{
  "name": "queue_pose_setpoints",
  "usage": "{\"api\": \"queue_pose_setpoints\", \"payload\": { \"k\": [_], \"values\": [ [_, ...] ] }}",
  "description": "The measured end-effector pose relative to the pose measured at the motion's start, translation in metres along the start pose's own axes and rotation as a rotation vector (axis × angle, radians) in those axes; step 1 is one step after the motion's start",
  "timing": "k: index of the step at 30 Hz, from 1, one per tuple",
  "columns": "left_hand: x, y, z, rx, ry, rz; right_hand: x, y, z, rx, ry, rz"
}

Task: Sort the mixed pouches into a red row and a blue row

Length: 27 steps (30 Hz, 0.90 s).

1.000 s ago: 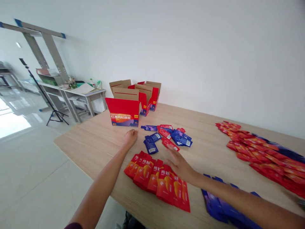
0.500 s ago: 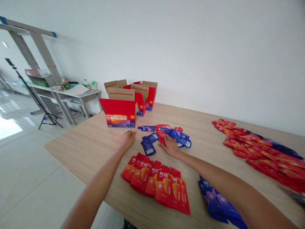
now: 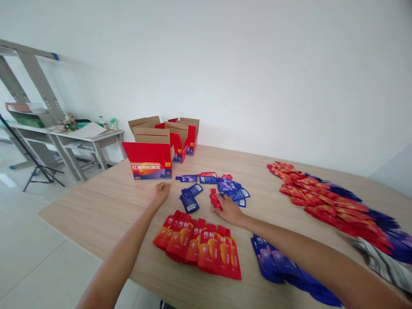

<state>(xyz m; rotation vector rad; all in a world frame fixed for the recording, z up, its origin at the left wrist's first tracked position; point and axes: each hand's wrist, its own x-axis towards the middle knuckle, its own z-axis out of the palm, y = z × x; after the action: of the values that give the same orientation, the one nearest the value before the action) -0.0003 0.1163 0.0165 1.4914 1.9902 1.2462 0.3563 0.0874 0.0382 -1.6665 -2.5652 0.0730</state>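
My right hand (image 3: 228,209) has its fingers on a small red pouch (image 3: 215,198), which is partly covered by them. Just beyond it lie loose blue pouches (image 3: 229,184) and a few red ones. My left hand (image 3: 161,192) rests curled on the table in front of a red carton, with nothing visible in it. Between the two hands are two overlapping blue pouches (image 3: 189,201). Closer to me, a fanned row of red pouches (image 3: 196,244) lies face up. Blue pouches (image 3: 273,262) are stacked under my right forearm.
Open red cartons (image 3: 151,154) stand at the back left of the wooden table (image 3: 103,201). A long heap of red and blue pouches (image 3: 322,197) covers the right side, with a striped cloth (image 3: 383,262) at its near end. Side desks (image 3: 86,139) and a tripod (image 3: 43,171) stand left.
My right hand has drawn a red pouch toward me, out of the loose pile. The view has shifted right. My left hand stays curled on the table.
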Motion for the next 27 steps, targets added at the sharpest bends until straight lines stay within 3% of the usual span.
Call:
{"api": "queue_pose_setpoints", "payload": {
  "k": [5, 10, 14, 20, 27],
  "values": [
    [-0.013, -0.004, -0.006, -0.208, 0.066, 0.004, -0.006, 0.004, -0.002, 0.038, -0.027, -0.009],
    [-0.04, -0.006, -0.015, -0.395, 0.105, -0.017, -0.011, -0.008, -0.001, 0.023, 0.029, 0.102],
    [-0.071, -0.007, -0.029, -0.508, 0.056, -0.034, -0.01, -0.008, 0.0, 0.13, 0.027, 0.203],
    [-0.115, -0.002, -0.052, -0.565, -0.031, -0.062, -0.012, 0.011, -0.002, 0.246, 0.016, 0.309],
    [-0.146, 0.005, -0.065, -0.542, -0.062, -0.13, -0.017, 0.011, -0.007, 0.279, 0.014, 0.455]
  ]
}}
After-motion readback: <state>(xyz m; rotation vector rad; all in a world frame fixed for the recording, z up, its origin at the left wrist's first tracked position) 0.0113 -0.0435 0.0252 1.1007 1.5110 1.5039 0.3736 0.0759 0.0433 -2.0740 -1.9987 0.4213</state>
